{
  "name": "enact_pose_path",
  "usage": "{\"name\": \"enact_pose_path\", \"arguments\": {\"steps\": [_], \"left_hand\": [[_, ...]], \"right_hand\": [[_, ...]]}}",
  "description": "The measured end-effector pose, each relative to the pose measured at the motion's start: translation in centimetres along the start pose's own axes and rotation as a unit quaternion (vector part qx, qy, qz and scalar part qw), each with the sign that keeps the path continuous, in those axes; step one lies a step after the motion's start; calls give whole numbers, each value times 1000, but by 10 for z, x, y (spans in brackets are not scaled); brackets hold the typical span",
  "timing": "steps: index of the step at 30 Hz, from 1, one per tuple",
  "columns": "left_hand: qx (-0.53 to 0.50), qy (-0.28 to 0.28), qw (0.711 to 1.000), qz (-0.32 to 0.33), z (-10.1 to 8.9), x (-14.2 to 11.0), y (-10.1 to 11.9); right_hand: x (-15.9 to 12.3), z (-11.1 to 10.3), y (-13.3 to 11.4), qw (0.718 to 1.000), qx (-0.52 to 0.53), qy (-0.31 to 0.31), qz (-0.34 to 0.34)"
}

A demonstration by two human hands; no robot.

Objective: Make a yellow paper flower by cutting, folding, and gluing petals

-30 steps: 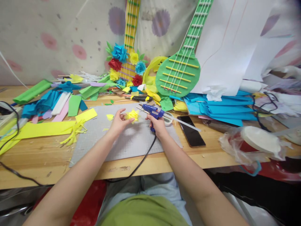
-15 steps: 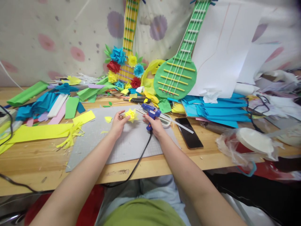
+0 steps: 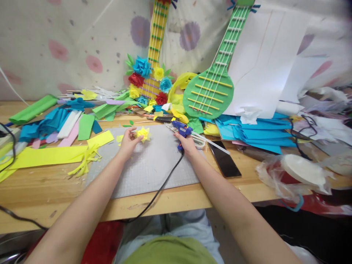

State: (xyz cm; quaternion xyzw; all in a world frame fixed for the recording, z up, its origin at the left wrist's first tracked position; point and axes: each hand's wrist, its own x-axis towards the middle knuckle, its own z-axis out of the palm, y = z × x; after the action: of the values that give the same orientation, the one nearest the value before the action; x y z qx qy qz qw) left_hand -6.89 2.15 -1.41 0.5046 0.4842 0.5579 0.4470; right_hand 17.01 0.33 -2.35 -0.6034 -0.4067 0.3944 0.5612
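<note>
My left hand (image 3: 128,143) pinches a yellow paper flower (image 3: 143,135) with pointed petals, held just above the grey cutting mat (image 3: 154,172). A loose yellow petal (image 3: 119,139) lies beside that hand's fingers. On the right, my right hand (image 3: 187,143) is wrapped round the grip of a blue hot glue gun (image 3: 182,129). A clear glue stick (image 3: 213,143) sticks out of the gun's rear, and its black cord (image 3: 162,189) runs down over the table edge. White-handled scissors (image 3: 198,141) lie partly hidden behind the gun and hand.
A phone (image 3: 224,159) lies right of the mat. Yellow crepe strips (image 3: 52,157) and blue paper (image 3: 56,119) cover the left side. Behind stand a green paper lute (image 3: 209,93) and a yellow one (image 3: 154,51) with paper flowers. A utility knife (image 3: 162,119) lies behind the mat.
My left hand has moved left with the yellow flower, away from the glue gun's nozzle. My right hand, still round the gun, has shifted slightly right. The camera view has shifted a little.
</note>
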Motion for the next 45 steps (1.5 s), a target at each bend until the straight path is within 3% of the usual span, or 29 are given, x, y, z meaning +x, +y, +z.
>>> {"name": "enact_pose_path", "arguments": {"steps": [5,8,10,12,14,18,22,27,30,35,45], "left_hand": [[-12,-33,998,-44,8,-10,8],[46,-109,989,-83,9,-13,10],[119,-156,978,-66,9,-13,10],[185,-168,968,-28,8,-12,8],[217,-155,964,-4,8,-10,7],[174,-118,977,-27,10,-8,5],[183,-53,981,-22,6,-8,11],[247,36,968,-6,-27,4,35],[348,72,934,-34,-55,13,45],[556,-5,825,-100,-79,13,46],[558,-41,819,-126,-72,13,35]], "right_hand": [[6,-10,1,984,-172,3,-41],[-1,-13,-1,978,-195,-31,-71],[-6,-12,-2,974,-197,-54,-96],[-7,-12,-1,971,-201,-66,-114],[-7,-12,0,968,-211,-67,-117],[-1,-12,1,950,-268,-64,-145],[-1,-12,1,936,-305,-70,-161],[-4,-18,1,926,-313,-65,-200],[-5,-22,3,929,-293,-76,-213],[-6,-24,2,934,-276,-85,-211],[-8,-25,1,929,-291,-88,-210]]}}
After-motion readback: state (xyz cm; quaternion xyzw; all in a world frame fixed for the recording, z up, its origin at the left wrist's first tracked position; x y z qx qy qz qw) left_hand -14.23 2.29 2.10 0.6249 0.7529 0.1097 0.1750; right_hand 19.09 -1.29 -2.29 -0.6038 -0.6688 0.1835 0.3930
